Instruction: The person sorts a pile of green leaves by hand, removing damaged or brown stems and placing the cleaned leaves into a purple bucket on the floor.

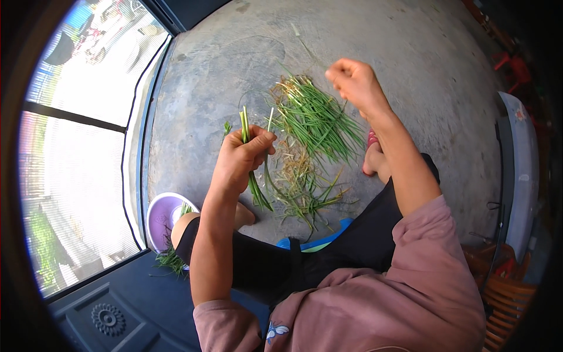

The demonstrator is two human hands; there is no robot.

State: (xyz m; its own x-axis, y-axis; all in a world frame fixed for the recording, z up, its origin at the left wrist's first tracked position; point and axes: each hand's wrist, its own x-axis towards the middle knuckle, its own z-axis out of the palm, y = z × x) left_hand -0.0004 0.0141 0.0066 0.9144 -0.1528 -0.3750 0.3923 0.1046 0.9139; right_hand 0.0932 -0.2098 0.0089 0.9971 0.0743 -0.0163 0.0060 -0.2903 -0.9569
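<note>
Left hand grips stalks, right hand curls, contents unclear; grey floor, mesh screen.

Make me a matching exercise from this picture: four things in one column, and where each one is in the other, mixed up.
Things
1. small bunch of slim green stalks
2. large pile of long green stalks with brownish roots
3. round lavender plastic basin
4. dusty-pink short-sleeved top

Places
A. beside the person's left leg
B. worn by the person
C. gripped in the left hand
D. spread on the grey concrete floor in front

Pairs: 1-C, 2-D, 3-A, 4-B
</note>
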